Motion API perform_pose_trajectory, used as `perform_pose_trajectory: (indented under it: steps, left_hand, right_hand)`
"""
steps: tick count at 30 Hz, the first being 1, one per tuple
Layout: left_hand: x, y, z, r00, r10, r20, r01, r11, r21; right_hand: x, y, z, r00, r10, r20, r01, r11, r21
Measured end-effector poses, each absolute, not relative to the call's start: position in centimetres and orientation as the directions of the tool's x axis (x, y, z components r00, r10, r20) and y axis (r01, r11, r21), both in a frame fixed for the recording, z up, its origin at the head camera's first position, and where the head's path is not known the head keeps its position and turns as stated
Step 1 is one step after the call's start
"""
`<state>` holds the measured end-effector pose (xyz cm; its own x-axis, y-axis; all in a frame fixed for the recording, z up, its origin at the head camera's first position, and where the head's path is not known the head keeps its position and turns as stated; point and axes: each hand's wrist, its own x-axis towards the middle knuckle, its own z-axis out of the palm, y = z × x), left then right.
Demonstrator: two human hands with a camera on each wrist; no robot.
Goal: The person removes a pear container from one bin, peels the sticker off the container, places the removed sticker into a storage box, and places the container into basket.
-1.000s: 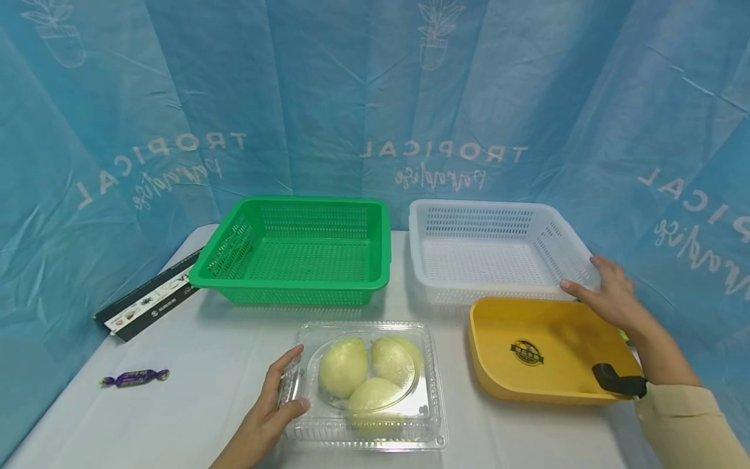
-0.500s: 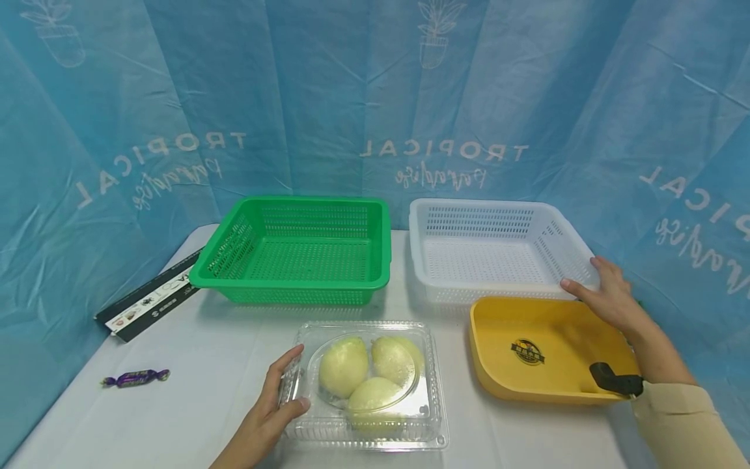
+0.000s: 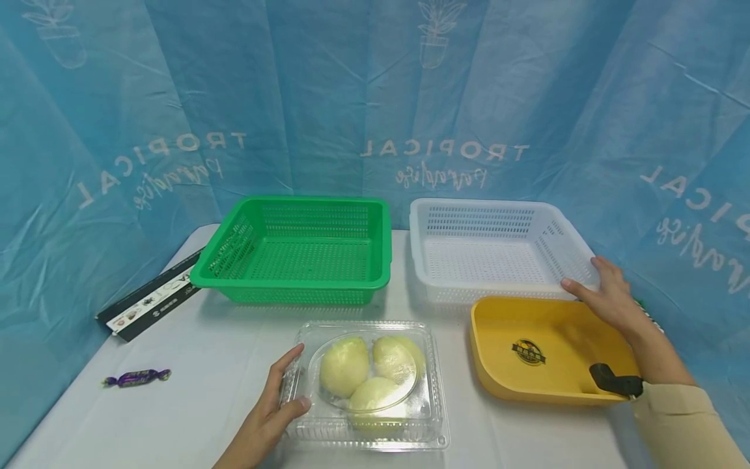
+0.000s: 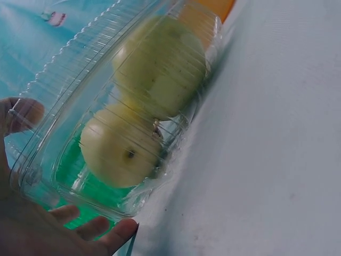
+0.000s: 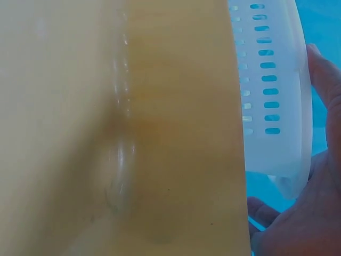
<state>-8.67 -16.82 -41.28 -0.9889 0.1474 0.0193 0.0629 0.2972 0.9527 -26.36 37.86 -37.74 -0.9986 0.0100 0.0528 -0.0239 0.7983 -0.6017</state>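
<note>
In the head view, my left hand [image 3: 272, 407] holds the left end of a clear plastic clamshell box [image 3: 435, 397], thumb on the near side and fingers toward the back. Three pale yellow pears [image 3: 344, 368] lie inside the box. The left wrist view shows fingertips [image 4: 120, 234] along the box's lower edge and the thumb by its rim. My right hand [image 3: 609, 296] grips the right front corner of a white perforated basket [image 3: 480, 286], its thumb on the rim. Below that arm stands a yellow bin [image 3: 486, 374] with a dark logo, which fills much of the right wrist view.
A green perforated basket [image 3: 293, 284] stands at the back left. Under its left side lies a long black-and-white box [image 3: 153, 299], and nearer is a purple wrapped candy [image 3: 137, 378]. Blue curtains [image 3: 322, 98] surround the white table [image 3: 222, 365]. Something green shows behind my right forearm.
My right forearm has shifted slightly left, while its hand stays at the white basket's corner. The left hand and the clamshell box have hardly moved.
</note>
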Motion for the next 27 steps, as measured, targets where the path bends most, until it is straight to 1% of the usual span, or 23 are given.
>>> perform_pose_trajectory:
  steps: [9, 16, 20, 27]
  left_hand:
    - [-8.5, -16.4, -41.1, -0.990, 0.132, 0.056, 0.089, 0.260, 0.962]
    - [-8.2, -15.8, -40.6, -0.987, 0.113, 0.117, 0.143, 0.264, 0.954]
    - [-8.0, -15.4, -40.3, -0.987, 0.096, 0.127, 0.147, 0.250, 0.957]
    - [-7.8, -14.9, -39.6, -0.997, 0.047, 0.059, 0.066, 0.162, 0.985]
  right_hand:
    - [-26.3, 37.9, -38.0, -0.998, 0.009, 0.065, -0.032, 0.806, -0.592]
    - [-26.2, 37.8, -37.9, -0.997, 0.021, 0.068, -0.023, 0.815, -0.580]
    - [-26.3, 37.8, -37.9, -0.998, 0.023, 0.063, -0.017, 0.818, -0.575]
    - [-26.4, 37.9, -38.0, -0.997, 0.011, 0.081, -0.038, 0.813, -0.581]
